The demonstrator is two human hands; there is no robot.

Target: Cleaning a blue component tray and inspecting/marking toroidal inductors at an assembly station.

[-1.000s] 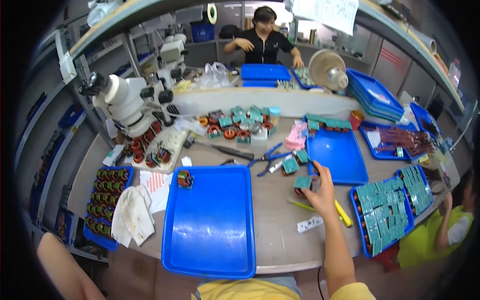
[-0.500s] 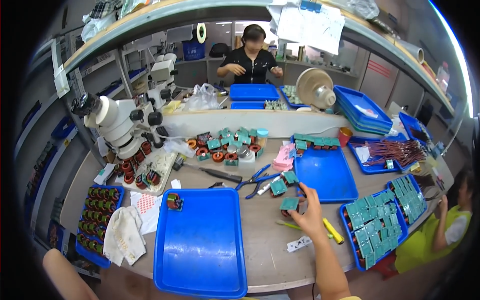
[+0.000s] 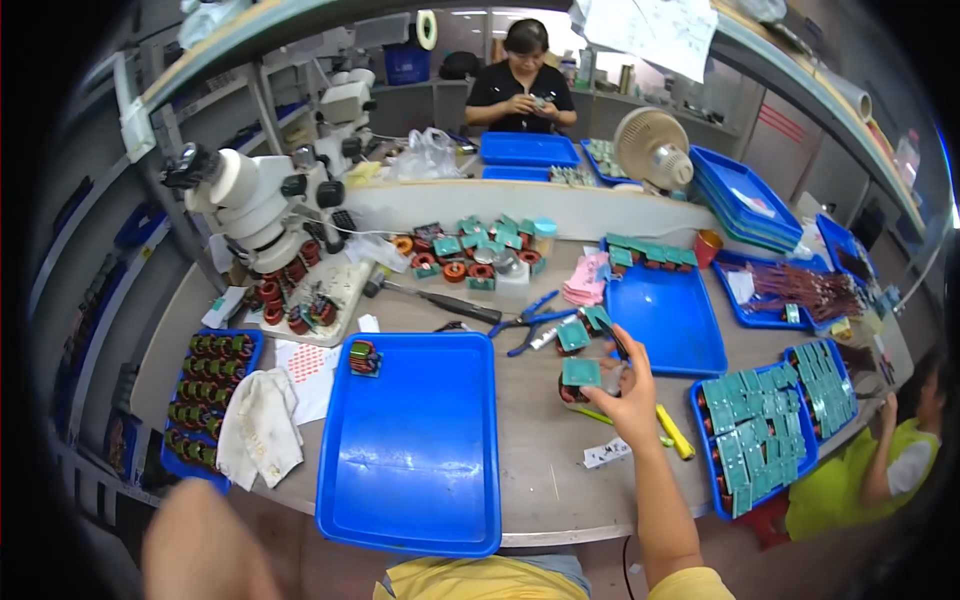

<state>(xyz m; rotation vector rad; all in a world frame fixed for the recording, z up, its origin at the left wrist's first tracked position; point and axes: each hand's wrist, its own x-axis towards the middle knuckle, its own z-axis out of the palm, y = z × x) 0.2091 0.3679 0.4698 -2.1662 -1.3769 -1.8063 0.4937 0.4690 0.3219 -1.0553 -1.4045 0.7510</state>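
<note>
My right hand (image 3: 632, 395) closes its thumb and fingers on the right side of a small green circuit board with a copper coil (image 3: 581, 373) under it. Part of the grip is hidden, and something dark shows by the index finger. Just behind, more green boards with coils (image 3: 573, 335) lie on the table. A blurred bent left arm (image 3: 205, 545) shows at the lower left; my left hand is out of the picture. In front of me lies a blue tray (image 3: 410, 450) with one coil on a board (image 3: 364, 358) in its far left corner.
Pliers (image 3: 535, 320), a screwdriver-like tool (image 3: 450, 300) and a yellow marker (image 3: 675, 432) lie about. Filled trays of boards (image 3: 750, 425) stand right; a tray of green-wrapped coils (image 3: 207, 395) and a microscope (image 3: 255, 195) stand left. Another person (image 3: 522, 90) sits opposite.
The view has shifted, and the board at my right hand has moved slightly left against the things around it. My left arm has come further into view. The person opposite has brought both hands together.
</note>
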